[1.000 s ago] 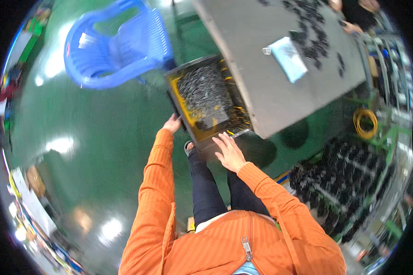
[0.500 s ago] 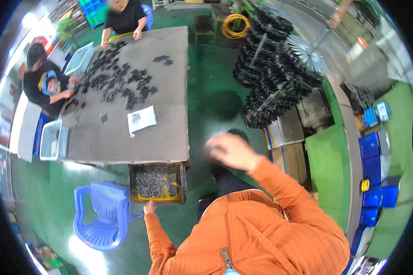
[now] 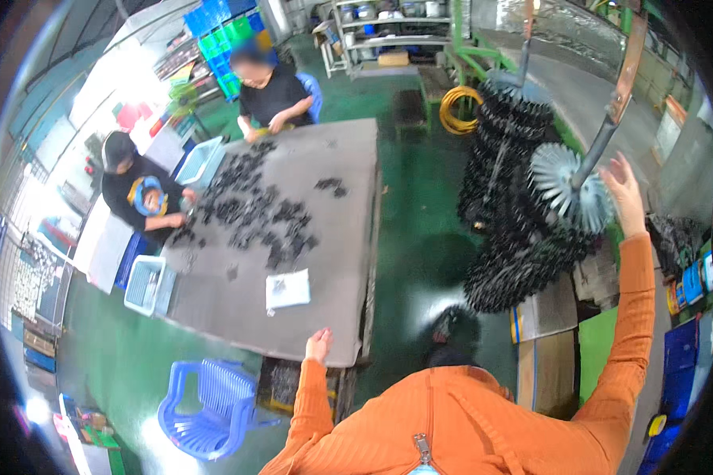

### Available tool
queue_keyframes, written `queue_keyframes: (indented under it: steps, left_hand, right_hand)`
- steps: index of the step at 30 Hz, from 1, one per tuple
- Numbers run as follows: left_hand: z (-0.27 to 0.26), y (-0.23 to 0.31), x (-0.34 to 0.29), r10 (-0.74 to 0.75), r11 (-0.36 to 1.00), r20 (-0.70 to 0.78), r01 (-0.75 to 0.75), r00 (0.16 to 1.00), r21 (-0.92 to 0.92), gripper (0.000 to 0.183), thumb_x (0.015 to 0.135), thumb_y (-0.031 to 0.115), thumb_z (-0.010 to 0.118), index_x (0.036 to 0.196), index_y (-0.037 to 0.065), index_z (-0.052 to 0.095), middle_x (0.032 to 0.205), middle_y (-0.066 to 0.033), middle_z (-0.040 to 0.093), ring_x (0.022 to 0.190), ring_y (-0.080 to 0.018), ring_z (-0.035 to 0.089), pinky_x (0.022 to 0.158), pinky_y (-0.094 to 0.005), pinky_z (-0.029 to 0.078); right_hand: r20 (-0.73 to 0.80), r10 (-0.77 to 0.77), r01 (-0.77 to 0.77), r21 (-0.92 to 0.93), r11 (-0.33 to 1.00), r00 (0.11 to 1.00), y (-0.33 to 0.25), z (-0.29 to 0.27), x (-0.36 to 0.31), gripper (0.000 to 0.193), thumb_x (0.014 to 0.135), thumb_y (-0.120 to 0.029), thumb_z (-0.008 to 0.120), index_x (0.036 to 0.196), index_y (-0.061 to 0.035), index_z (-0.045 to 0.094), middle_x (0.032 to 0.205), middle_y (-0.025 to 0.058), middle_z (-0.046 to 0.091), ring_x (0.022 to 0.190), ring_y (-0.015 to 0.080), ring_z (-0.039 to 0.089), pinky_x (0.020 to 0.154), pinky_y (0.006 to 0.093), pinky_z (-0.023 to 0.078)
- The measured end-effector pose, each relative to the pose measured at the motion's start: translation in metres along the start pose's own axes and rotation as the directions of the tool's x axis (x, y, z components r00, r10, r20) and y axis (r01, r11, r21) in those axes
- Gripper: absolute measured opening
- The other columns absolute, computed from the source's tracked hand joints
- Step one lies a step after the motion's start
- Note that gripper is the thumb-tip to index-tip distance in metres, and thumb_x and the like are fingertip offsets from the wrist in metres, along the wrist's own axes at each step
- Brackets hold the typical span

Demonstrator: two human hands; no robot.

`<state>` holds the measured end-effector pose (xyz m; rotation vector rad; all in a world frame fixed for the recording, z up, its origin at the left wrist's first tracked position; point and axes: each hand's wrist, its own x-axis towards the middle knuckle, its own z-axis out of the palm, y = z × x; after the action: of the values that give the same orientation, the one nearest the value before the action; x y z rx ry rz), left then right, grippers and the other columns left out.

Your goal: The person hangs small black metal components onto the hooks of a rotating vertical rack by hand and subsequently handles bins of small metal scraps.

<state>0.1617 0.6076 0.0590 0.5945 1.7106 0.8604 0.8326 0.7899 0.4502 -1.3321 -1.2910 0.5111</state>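
Note:
My right hand (image 3: 626, 194) is raised at the right, fingers stretched and apart, with nothing seen in it. Just left of it is a round pale metal disc with radiating blades (image 3: 569, 186), at the lower end of a hanging rod (image 3: 594, 154); a gap or light touch cannot be told apart. Below and beside the disc hang dense clusters of small black parts (image 3: 507, 265). My left hand (image 3: 319, 346) is low over the near edge of the grey table (image 3: 341, 277), its fingers curled; what they hold, if anything, is hidden.
Loose black pieces (image 3: 249, 206) and a white cloth bag (image 3: 287, 290) lie on the table. Two people (image 3: 139, 186) work along its far sides. A blue plastic chair (image 3: 210, 404) stands at the near left. Cardboard boxes (image 3: 548, 368) sit below the clusters.
My right hand has risen and moved right, from over the floor to beside the bladed disc. The view has turned, and my left hand now appears at the table's near edge.

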Motion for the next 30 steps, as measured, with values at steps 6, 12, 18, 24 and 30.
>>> queue_keyframes:
  steps: [6,12,18,24,30]
  left_hand:
    - [0.068,0.051,0.036,0.187,0.982,-0.047,-0.185,0.981,0.041,0.035,0.09,0.025,0.056,0.119,0.005,0.06,0.099,-0.0074,0.067,0.083,-0.0128,0.063,0.069,-0.0257,0.048]
    - [0.13,0.119,0.053,0.225,0.943,-0.06,-0.202,0.973,0.264,0.035,0.089,0.028,0.055,0.114,0.005,0.063,0.093,-0.0082,0.069,0.086,-0.014,0.065,0.079,-0.029,0.049]
    - [0.132,0.119,0.08,0.439,0.802,0.048,-0.415,0.897,0.43,0.037,0.092,0.027,0.053,0.116,-0.001,0.059,0.096,-0.0071,0.067,0.081,-0.0117,0.06,0.076,-0.0267,0.047]
    - [0.132,0.111,0.046,0.049,0.945,-0.068,-0.025,0.996,0.326,0.036,0.091,0.026,0.053,0.119,0.003,0.059,0.102,-0.0071,0.067,0.087,-0.0126,0.063,0.076,-0.0268,0.048]
    - [0.092,0.031,0.06,-0.008,0.935,-0.131,0.054,0.991,0.351,0.037,0.086,0.03,0.056,0.112,0.005,0.063,0.096,-0.0128,0.069,0.085,-0.0231,0.065,0.076,-0.0345,0.049]
  right_hand:
    - [0.194,0.052,-0.106,0.283,0.953,0.98,-0.057,0.087,0.033,0.048,0.084,-0.016,0.061,0.124,0.0045,0.046,0.078,0.0057,0.061,0.068,0.0121,0.057,0.065,0.0254,0.046]
    - [0.19,0.108,-0.176,0.389,0.904,0.976,-0.025,0.069,0.056,0.015,0.084,-0.003,0.053,0.097,0.0004,0.058,0.056,-0.0055,0.041,0.043,0.0038,0.034,0.042,0.0207,0.031]
    - [0.09,0.108,-0.128,0.259,0.957,0.99,-0.051,0.061,0.073,0.02,0.084,-0.004,0.054,0.103,-0.0019,0.059,0.06,-0.0091,0.036,0.048,0.0005,0.032,0.043,0.0185,0.026]
    - [0.072,0.168,-0.18,0.223,0.958,0.983,-0.031,0.047,0.092,0.024,0.089,-0.006,0.051,0.111,0.0001,0.055,0.055,-0.0093,0.029,0.047,0.0012,0.026,0.051,0.0198,0.031]
    - [0.055,0.076,-0.081,0.102,0.991,0.996,-0.013,0.021,0.084,0.028,0.09,-0.008,0.051,0.117,-0.0001,0.053,0.058,-0.0093,0.026,0.049,0.0023,0.022,0.052,0.0195,0.025]
